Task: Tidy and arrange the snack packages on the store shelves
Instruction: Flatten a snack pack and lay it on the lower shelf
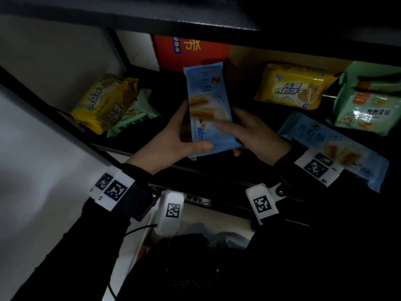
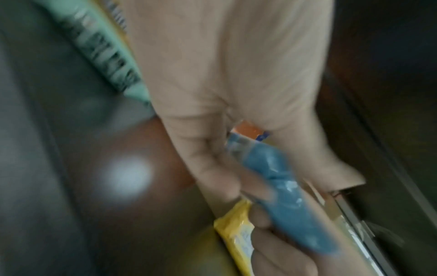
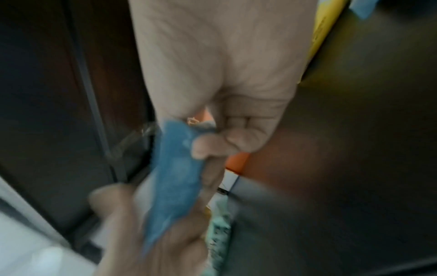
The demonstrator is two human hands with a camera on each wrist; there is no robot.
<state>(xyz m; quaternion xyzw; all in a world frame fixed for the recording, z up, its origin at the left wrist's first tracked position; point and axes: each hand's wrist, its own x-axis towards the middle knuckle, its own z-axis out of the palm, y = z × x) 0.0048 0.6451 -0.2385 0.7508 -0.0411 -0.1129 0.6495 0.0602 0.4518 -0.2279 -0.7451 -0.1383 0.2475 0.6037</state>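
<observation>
Blue packs [image 1: 209,109], two; yellow, two.

The person is wearing black long sleeves [image 1: 71,242]. White bands printed with black square-pattern markers are wrapping both wrists, lower left [image 1: 111,187] and right of centre [image 1: 318,167]. White marker-bearing camera housings [image 1: 171,210] are sitting under the forearms, a thin black cable [image 1: 138,229] trailing nearby.

wrist views blurred, green pack [image 1: 366,101] cropped

Blue snack package [image 1: 209,107] upright between left hand [image 1: 173,137] and right hand [image 1: 253,135], above dark shelf [image 1: 169,94].
</observation>
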